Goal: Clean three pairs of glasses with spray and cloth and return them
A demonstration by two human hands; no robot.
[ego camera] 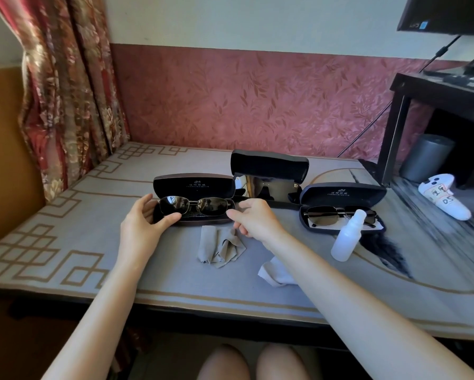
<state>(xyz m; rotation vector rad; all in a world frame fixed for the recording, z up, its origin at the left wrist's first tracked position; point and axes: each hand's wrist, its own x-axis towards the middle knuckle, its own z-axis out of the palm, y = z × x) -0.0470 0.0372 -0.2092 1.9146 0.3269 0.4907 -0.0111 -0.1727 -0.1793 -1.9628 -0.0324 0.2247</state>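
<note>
- Head view: three open cases stand in a row on the desk [65,242], and both of my hands are at the left case [194,185].
- The metal-framed sunglasses [196,205] lie in or just above that case's tray. I cannot tell whether they rest on it. Their long axis runs left to right, parallel to the desk's near edge, with the lenses facing me.
- My left hand [145,218] holds the left end of the frame. The thumb is on the lower rim of the lens and the fingers are curled behind the corner.
- My right hand [253,218] is at the right end of the frame. Its thumb and forefinger are curled in on either side of the hinge in what looks like a light pinch.
- The key relation is that one hand sits at each end of the long axis, so the pair should stay level if both hands move together.
- The grey cloth [219,246] lies crumpled just in front of the case, directly below my right hand. A white cloth [274,272] lies nearer to me, under my right forearm.
- The spray bottle [347,237] leans against the front of the right case [342,193], well to the right, so my right hand is the nearer one for it.
- The shield sunglasses [268,187] and the thin-framed glasses [340,215] sit in their own cases.
</note>
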